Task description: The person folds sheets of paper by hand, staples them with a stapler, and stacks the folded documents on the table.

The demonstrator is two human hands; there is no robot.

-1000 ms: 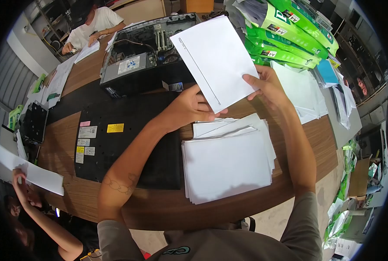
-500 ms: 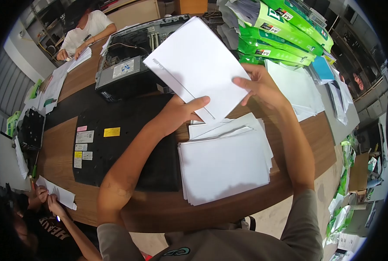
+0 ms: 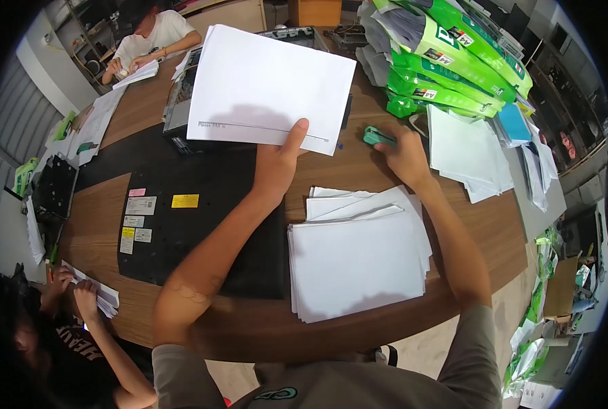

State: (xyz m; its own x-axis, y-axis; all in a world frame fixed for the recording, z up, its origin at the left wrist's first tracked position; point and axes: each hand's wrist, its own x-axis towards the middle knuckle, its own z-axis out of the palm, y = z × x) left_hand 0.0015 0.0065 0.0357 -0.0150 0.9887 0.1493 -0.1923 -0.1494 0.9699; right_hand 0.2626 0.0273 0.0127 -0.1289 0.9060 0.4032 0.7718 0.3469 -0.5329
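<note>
My left hand [image 3: 280,160] grips a sheaf of white paper [image 3: 270,88] by its lower edge, thumb on top and fingers underneath. A line of print runs along that edge of the sheaf. On the right, the fingers of my right hand [image 3: 406,157] are closed around a small green stapler [image 3: 375,136] at the table surface, partly hidden by the hand. Below and between both hands lies a stack of white sheets [image 3: 358,266], its top edges uneven.
Behind the raised sheaf stands an opened computer case [image 3: 178,112]. A black panel with labels [image 3: 201,238] covers the table at left. Green paper packs [image 3: 447,61] are piled back right, near loose sheets [image 3: 467,153]. Two other people handle paper at the left side.
My right hand has let go of the sheaf and moved down to the stapler on the table. The sheaf, now in my left hand alone, has turned and shifted left.
</note>
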